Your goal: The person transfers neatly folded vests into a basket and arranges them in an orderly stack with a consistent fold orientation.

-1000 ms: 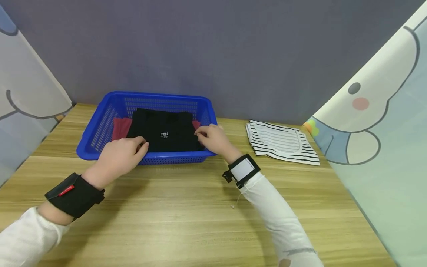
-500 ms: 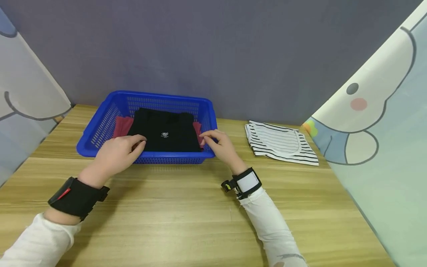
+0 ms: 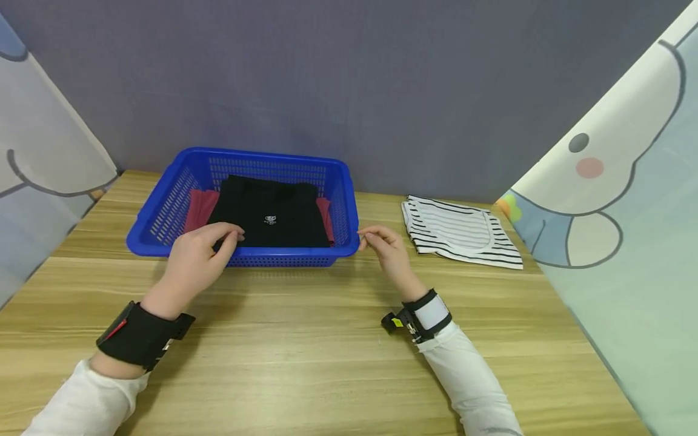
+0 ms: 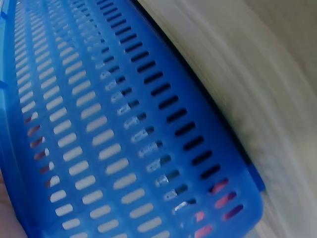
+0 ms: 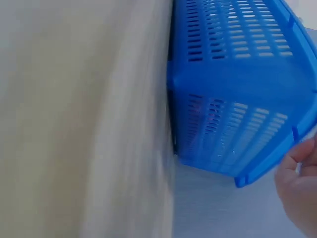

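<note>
A blue plastic basket (image 3: 294, 260) with slotted walls stands at the table's back left. In it lies a folded black garment (image 3: 272, 206) with a small pale print, on top of red cloth (image 3: 202, 207). My left hand (image 3: 199, 257) is over the basket's front rim, its loosely bent fingers near the black garment; whether they touch it cannot be told. Just outside the right rim is my right hand (image 3: 387, 248), fingers loosely bent, with nothing seen between them. In the right wrist view, that hand (image 5: 299, 186) shows close beside the basket's rim (image 5: 270, 161).
A folded white top with black stripes (image 3: 458, 233) lies on the wooden table (image 3: 305, 351) to the right of the basket. Behind the table rises a grey wall (image 3: 382, 97). Panels with cartoon drawings flank both sides.
My right hand has drawn back from the black garment and out over the basket's right rim. My left hand has shifted slightly toward me. The clothes lie almost as before.
</note>
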`<state>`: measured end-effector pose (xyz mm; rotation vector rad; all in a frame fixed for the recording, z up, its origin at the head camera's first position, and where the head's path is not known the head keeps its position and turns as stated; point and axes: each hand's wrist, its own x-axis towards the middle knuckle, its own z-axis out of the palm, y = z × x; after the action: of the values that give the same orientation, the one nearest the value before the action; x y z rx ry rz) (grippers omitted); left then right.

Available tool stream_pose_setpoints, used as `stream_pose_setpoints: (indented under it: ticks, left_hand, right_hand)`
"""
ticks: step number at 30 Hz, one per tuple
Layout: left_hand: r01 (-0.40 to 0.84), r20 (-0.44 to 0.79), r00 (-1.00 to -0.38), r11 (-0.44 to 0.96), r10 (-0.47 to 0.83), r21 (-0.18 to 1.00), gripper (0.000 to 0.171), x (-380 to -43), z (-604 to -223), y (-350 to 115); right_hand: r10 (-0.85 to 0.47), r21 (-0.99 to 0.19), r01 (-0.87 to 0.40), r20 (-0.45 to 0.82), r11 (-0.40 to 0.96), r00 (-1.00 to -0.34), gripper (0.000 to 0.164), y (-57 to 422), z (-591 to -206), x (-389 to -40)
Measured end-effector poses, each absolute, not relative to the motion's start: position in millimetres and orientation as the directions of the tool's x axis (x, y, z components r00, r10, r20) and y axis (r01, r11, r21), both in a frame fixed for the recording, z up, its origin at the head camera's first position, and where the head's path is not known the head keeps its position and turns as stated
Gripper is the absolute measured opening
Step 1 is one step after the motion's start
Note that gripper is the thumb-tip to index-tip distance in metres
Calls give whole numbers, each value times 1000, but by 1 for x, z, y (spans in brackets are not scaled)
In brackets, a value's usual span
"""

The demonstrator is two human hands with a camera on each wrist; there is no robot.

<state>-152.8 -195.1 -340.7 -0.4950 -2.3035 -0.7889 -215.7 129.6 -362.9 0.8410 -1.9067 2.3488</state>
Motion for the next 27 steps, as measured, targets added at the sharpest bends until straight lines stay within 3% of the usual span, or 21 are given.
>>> stream_pose_setpoints:
  ticks: [9, 18, 27]
  left_hand:
    - [761, 807, -528, 569, 265, 311, 13, -153, -349, -172]
    - [811, 817, -510, 468, 269, 352, 18, -147, -351, -147]
    - [820, 767, -528, 453, 365, 349, 15, -140, -356, -117]
  right_hand:
    - [-332, -903, -163, 307, -398, -892, 44, 173, -374, -209]
    - [-295, -831, 18, 177, -556, -939, 44, 226, -385, -214]
    - [-216, -723, 130, 27, -678, -976, 42, 240, -393, -227]
